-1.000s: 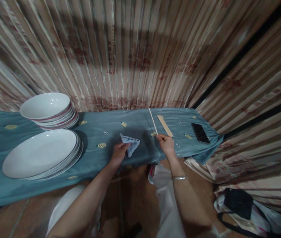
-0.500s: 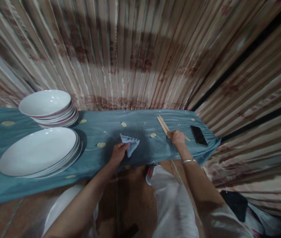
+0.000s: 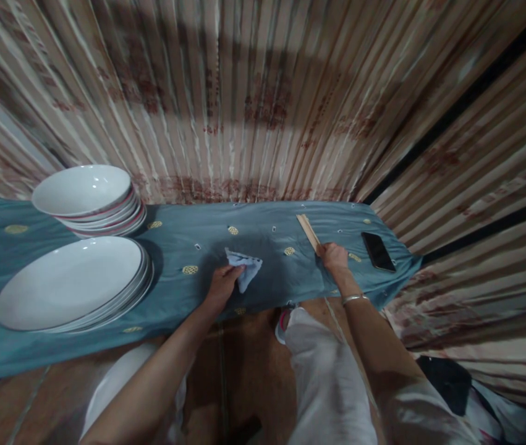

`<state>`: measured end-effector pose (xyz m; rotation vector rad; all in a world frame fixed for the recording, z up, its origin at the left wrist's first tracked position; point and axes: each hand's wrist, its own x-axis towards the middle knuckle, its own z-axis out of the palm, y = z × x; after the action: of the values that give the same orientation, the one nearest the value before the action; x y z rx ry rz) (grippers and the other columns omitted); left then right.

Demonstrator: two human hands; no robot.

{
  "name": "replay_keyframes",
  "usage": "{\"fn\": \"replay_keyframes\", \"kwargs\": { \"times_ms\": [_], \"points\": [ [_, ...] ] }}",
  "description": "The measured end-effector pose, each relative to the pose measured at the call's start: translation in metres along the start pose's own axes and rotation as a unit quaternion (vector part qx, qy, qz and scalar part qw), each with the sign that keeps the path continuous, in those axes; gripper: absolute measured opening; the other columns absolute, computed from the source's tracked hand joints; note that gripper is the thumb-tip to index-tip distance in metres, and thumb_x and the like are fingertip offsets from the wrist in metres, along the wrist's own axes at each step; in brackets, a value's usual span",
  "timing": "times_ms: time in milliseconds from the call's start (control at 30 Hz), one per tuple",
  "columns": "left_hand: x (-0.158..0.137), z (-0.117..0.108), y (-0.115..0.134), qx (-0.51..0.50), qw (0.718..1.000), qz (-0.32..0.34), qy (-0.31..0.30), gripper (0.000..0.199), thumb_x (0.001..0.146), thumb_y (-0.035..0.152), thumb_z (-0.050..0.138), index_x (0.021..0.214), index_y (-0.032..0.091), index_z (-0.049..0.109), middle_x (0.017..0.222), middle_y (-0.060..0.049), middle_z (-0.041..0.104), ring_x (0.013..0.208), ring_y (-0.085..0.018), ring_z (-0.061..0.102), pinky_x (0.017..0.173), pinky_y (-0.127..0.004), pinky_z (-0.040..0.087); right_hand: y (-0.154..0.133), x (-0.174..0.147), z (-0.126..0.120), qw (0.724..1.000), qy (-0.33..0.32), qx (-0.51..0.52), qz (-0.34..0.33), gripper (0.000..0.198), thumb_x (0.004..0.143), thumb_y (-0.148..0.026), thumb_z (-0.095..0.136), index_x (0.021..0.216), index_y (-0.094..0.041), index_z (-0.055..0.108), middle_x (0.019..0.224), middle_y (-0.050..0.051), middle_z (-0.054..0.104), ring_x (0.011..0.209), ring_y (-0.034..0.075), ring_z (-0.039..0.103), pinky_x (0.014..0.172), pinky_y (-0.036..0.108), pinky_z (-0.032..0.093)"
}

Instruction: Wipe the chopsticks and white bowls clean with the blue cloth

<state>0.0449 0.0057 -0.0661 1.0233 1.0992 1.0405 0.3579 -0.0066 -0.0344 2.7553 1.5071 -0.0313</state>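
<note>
Between the thumb and fingers of my left hand (image 3: 224, 285) is a small light-blue cloth (image 3: 246, 271), pinched at one side and hanging over the middle of the table. My right hand (image 3: 335, 256) is closed around the near end of a bundle of wooden chopsticks (image 3: 309, 233), whose far ends point away and slightly left. I cannot tell whether the bundle rests on the tablecloth (image 3: 263, 244) or is just above it. To the right of that hand lies a black phone (image 3: 378, 251).
A stack of white bowls with red rims (image 3: 91, 201) stands at the back left. In front of it is a stack of large white oval plates (image 3: 70, 284). Pleated patterned curtains (image 3: 244, 99) hang right behind the table and along its right end.
The view has shifted very slightly. Both hands keep their hold on the cloth and the chopsticks, with almost no movement.
</note>
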Motion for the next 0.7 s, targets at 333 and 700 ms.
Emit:
{"fn": "replay_keyframes", "kwargs": {
  "times_ms": [333, 700],
  "points": [
    [0.0002, -0.0007, -0.0013, 0.013, 1.000, -0.001, 0.006, 0.033, 0.052, 0.047, 0.073, 0.062, 0.016, 0.072, 0.058, -0.002, 0.067, 0.061, -0.016, 0.056, 0.062, -0.027, 0.041, -0.0001, -0.0077, -0.0023, 1.000, 0.011, -0.024, -0.017, 0.037, 0.094, -0.031, 0.039, 0.094, -0.011, 0.070, 0.093, 0.021, 0.068, 0.091, 0.027, 0.066, 0.078, 0.034, 0.046],
    [0.0002, -0.0008, 0.0005, 0.021, 1.000, -0.004, 0.007, 0.033, 0.051, 0.047, 0.073, 0.061, 0.015, 0.071, 0.058, -0.002, 0.066, 0.062, -0.017, 0.056, 0.062, -0.028, 0.041, -0.0063, -0.0065, 0.0000, 0.999, 0.047, -0.001, -0.017, 0.046, 0.088, -0.050, 0.049, 0.103, -0.009, 0.062, 0.106, 0.021, 0.063, 0.106, 0.030, 0.057, 0.086, 0.034, 0.041]
  ]
}}
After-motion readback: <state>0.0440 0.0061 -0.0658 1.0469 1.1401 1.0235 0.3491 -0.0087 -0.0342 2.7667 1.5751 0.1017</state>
